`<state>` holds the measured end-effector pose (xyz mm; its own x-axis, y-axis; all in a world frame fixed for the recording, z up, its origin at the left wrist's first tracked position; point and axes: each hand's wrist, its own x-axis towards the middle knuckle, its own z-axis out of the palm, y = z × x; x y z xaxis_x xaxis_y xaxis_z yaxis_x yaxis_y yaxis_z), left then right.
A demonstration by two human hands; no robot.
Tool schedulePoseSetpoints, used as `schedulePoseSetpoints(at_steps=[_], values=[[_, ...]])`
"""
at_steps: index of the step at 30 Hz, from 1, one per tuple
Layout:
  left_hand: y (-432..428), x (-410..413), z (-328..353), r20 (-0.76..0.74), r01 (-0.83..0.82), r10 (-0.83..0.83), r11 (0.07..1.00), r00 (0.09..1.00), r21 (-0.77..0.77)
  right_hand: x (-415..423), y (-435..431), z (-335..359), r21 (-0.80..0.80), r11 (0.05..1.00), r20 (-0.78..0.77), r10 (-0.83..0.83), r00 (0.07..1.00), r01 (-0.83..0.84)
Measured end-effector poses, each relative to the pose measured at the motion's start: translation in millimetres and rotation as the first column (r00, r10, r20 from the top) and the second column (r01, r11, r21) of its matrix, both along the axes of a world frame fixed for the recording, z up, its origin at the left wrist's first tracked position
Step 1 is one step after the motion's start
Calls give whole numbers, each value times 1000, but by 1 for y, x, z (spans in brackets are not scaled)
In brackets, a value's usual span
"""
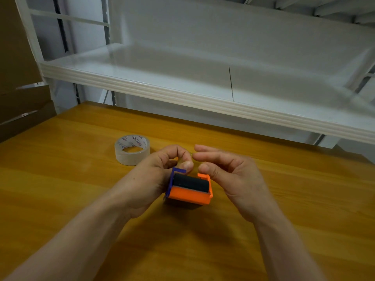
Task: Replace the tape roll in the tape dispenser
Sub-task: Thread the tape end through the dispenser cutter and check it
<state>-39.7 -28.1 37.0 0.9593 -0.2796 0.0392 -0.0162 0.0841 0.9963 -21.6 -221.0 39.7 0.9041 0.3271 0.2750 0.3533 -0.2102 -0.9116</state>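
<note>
An orange and blue tape dispenser (189,191) with a black roller rests on the wooden table (81,189), between my hands. My left hand (154,175) curls around its blue left side, thumb and fingers at the top edge. My right hand (227,173) hovers at the orange right side, fingers apart, thumb tip close to the orange corner; I cannot tell if it touches. A roll of clear tape (132,149) with a printed core lies flat on the table, behind and to the left of my left hand.
A white metal shelf (203,94) juts out over the far edge of the table at head height. Brown cardboard (18,78) stands at the left edge. Bare wood surrounds the dispenser on all sides.
</note>
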Motion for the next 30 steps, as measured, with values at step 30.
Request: schedulePoseSetpoints(at_steps=[30], values=[[3, 0, -2, -9, 22, -22, 1000, 1000, 22, 6, 10, -11, -67, 949, 135, -297, 945, 308]])
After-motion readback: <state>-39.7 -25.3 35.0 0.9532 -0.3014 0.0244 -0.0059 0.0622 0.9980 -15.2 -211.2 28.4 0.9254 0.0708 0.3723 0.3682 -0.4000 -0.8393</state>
